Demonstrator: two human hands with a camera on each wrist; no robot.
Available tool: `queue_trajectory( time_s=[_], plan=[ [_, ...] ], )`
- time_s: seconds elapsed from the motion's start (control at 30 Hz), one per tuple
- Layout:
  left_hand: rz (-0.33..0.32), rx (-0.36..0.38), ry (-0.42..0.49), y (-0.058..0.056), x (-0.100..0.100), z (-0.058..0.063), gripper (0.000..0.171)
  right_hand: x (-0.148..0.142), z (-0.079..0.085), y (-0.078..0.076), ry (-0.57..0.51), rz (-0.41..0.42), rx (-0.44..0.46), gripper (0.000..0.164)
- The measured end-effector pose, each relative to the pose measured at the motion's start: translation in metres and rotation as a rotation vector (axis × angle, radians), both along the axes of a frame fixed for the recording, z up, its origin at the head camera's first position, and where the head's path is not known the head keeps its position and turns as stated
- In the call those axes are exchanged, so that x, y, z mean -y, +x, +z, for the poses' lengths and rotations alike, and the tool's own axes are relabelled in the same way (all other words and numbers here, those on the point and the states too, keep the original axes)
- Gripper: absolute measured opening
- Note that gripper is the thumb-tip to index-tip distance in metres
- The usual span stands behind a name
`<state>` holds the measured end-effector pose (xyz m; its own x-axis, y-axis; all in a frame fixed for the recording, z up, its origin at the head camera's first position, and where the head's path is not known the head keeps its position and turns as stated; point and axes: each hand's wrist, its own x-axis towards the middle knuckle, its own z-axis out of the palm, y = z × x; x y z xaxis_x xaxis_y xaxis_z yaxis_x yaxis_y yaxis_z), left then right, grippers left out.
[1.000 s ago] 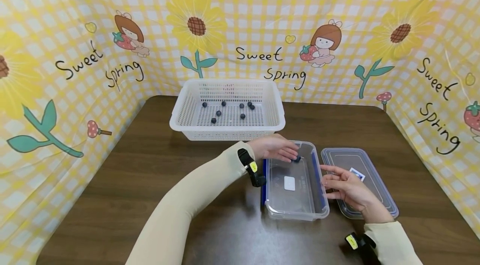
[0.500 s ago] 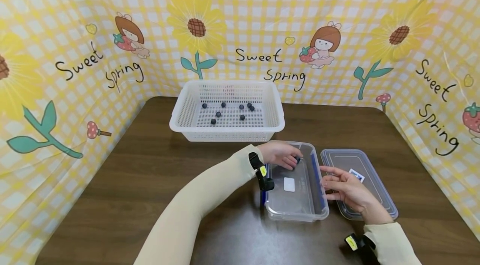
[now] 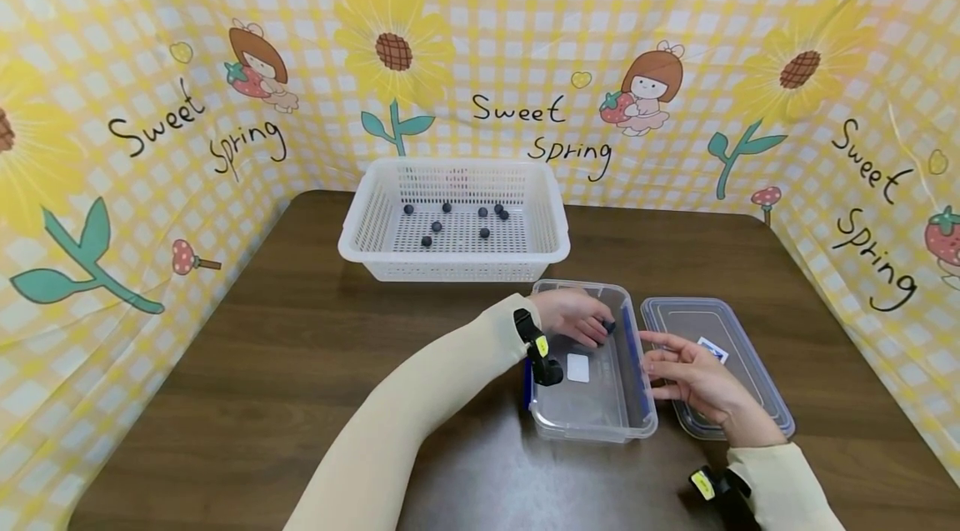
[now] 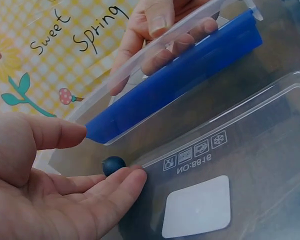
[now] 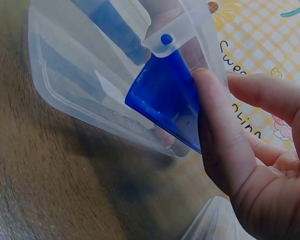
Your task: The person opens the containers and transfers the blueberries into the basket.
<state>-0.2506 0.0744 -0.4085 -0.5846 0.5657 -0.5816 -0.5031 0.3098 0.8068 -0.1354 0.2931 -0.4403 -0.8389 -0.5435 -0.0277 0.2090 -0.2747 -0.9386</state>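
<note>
My left hand [image 3: 576, 316] is inside a clear plastic box [image 3: 592, 423]. Its fingers are extended near the box floor and its thumb stands apart. A round, dark blueberry [image 4: 113, 166] lies against those fingertips, partly hidden by them in the left wrist view. At the box's right side, my right hand [image 3: 693, 377] touches the outside of the wall with extended fingers. In the right wrist view its thumb [image 5: 222, 125] lies against the blue side latch [image 5: 165, 95], which hangs down. A white label [image 4: 197, 207] is on the box floor.
A white perforated basket [image 3: 457, 258] with several blueberries [image 3: 437, 227] stands behind the box. The clear lid [image 3: 738, 385] lies flat on the brown wooden table [image 3: 300, 364], right of the box and partly under my right hand. Patterned cloth [image 3: 465, 31] surrounds the table.
My left hand has moved right and slightly deeper into the box, and the blueberry at its fingertips has shifted right with it. The right hand has stayed in place.
</note>
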Motion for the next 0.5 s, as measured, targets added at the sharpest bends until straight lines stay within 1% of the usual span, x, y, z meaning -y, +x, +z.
queue_trajectory(
  time_s=[0.13, 0.23, 0.37, 0.5],
  plan=[
    [0.018, 0.009, -0.006, 0.0016, -0.0039, -0.0022, 0.02, 0.0003, 0.0001, -0.0003, -0.001, 0.005, -0.002, 0.042],
    [0.011, 0.006, -0.008, 0.0023, -0.0058, -0.0034, 0.018, 0.0006, 0.001, -0.0003, -0.004, 0.005, -0.004, 0.043],
    [-0.022, 0.01, -0.005, 0.0026, -0.0076, -0.0067, 0.02, 0.0009, 0.0012, -0.0007, -0.01, 0.009, -0.011, 0.042],
    [-0.059, 0.011, 0.0, 0.0044, -0.009, -0.0097, 0.015, 0.001, -0.0003, -0.0008, -0.012, 0.012, -0.01, 0.042]
  ],
)
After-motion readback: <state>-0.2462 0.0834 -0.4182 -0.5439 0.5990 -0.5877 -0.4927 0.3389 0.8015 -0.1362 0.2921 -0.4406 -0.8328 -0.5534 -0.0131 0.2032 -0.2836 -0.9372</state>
